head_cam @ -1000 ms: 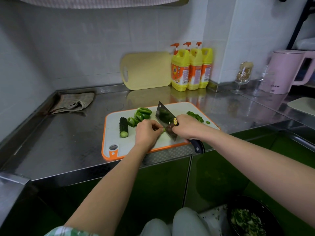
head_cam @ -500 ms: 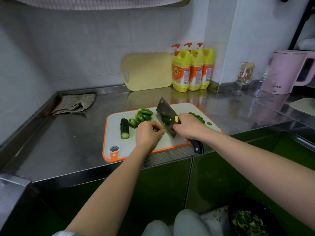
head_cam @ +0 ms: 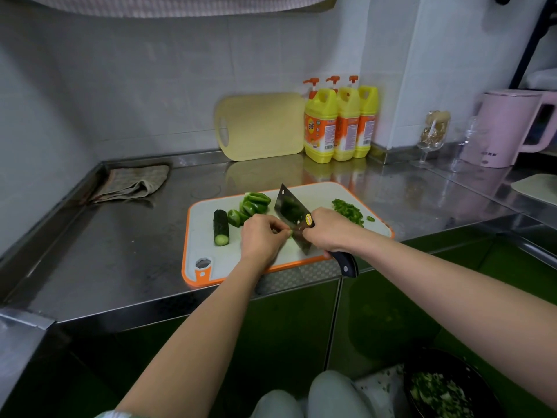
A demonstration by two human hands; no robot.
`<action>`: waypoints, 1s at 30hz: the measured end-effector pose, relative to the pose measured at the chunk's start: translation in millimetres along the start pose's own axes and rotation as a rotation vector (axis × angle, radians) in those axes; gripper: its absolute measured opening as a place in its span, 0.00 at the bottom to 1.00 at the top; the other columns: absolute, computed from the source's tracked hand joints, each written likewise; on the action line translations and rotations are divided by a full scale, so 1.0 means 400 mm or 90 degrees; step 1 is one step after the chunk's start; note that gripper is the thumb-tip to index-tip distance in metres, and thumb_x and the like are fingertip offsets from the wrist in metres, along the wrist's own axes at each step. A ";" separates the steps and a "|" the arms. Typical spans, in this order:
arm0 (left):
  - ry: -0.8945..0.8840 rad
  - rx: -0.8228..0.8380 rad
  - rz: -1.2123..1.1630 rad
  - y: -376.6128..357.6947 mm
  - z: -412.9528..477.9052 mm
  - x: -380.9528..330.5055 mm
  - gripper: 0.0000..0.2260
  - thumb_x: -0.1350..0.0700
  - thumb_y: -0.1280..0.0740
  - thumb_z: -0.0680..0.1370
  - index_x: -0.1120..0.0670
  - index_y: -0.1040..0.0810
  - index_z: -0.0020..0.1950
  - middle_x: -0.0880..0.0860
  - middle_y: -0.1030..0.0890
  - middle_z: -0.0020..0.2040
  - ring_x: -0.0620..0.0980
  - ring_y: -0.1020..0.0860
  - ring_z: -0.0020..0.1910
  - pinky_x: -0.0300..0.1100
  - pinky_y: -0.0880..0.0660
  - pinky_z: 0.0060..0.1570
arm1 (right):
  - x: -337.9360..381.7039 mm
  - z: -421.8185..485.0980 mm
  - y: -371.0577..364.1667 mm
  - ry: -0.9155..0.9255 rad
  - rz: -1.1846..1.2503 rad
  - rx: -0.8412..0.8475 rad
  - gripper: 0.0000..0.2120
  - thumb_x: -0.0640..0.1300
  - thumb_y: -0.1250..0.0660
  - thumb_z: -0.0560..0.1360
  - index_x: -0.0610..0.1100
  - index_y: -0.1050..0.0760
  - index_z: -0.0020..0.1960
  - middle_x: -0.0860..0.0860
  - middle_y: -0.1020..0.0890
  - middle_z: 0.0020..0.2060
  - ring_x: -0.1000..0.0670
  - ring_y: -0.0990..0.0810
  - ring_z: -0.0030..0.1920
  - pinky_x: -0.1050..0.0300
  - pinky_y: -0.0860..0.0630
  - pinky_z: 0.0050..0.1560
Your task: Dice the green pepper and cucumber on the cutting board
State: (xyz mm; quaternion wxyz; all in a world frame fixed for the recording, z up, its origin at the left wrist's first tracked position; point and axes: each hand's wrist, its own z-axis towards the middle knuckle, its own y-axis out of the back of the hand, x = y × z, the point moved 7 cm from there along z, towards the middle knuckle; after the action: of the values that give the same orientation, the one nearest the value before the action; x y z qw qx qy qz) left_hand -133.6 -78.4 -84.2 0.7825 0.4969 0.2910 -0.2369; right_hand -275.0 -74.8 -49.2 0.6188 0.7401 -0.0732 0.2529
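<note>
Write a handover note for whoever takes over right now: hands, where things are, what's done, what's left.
Left hand pinches a pepper strip on the cutting board, against the blade.
Right hand grips the cleaver, blade angled down beside that strip.
Done: diced pepper piled at the board's right.
To do: pepper pieces beyond the left hand; cucumber at the board's left, not diced.

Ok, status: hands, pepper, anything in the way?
Left hand pinches green pepper strip. Right hand grips steel cleaver at the strip. Dark cucumber piece lies left, clear of blade.
</note>
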 end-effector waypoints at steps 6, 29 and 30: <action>-0.029 0.021 -0.010 -0.001 -0.002 -0.005 0.02 0.57 0.26 0.73 0.52 0.14 0.44 0.47 0.16 0.41 0.43 0.23 0.40 0.35 0.30 0.42 | -0.011 0.025 0.005 -0.020 -0.011 -0.046 0.04 0.39 0.41 0.78 0.39 0.30 0.46 0.43 0.22 0.33 0.44 0.20 0.28 0.59 0.27 0.27; -0.071 0.036 0.099 -0.016 0.008 0.007 0.07 0.48 0.28 0.72 0.47 0.15 0.48 0.45 0.17 0.45 0.51 0.24 0.50 0.49 0.24 0.51 | 0.003 -0.006 0.017 0.002 -0.079 -0.010 0.09 0.39 0.41 0.76 0.40 0.30 0.37 0.45 0.24 0.25 0.48 0.24 0.23 0.61 0.33 0.25; -0.074 0.030 0.125 -0.010 0.007 0.005 0.09 0.47 0.29 0.71 0.47 0.16 0.50 0.46 0.18 0.46 0.51 0.26 0.51 0.49 0.25 0.52 | 0.005 -0.002 0.017 0.000 -0.088 -0.014 0.09 0.39 0.40 0.75 0.40 0.30 0.37 0.45 0.24 0.26 0.48 0.24 0.25 0.61 0.33 0.25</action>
State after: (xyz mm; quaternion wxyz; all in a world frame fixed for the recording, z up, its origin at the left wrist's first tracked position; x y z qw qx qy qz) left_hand -134.2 -82.8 -87.3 0.8056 0.5266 0.1896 -0.1943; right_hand -276.5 -75.0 -42.4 0.6432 0.7363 -0.0248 0.2086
